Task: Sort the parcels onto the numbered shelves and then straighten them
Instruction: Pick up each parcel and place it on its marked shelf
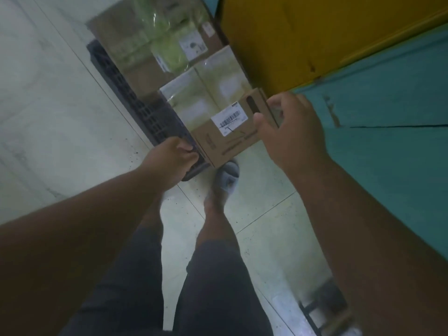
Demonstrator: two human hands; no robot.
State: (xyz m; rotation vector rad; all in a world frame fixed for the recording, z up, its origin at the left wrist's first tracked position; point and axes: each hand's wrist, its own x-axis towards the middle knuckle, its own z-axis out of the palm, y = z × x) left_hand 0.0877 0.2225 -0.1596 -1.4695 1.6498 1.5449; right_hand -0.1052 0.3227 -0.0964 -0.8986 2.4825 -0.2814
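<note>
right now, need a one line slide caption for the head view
Both hands, left hand and right hand, grip a labelled cardboard parcel above a dark pallet stacked with parcels.

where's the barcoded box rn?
Head view, centre: the barcoded box is held between the left hand and right hand, at the black pallet's near end.

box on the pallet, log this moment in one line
stage: pickup | left hand: holds box left end | right hand: grips right end | box: on pallet, by other parcels
</note>
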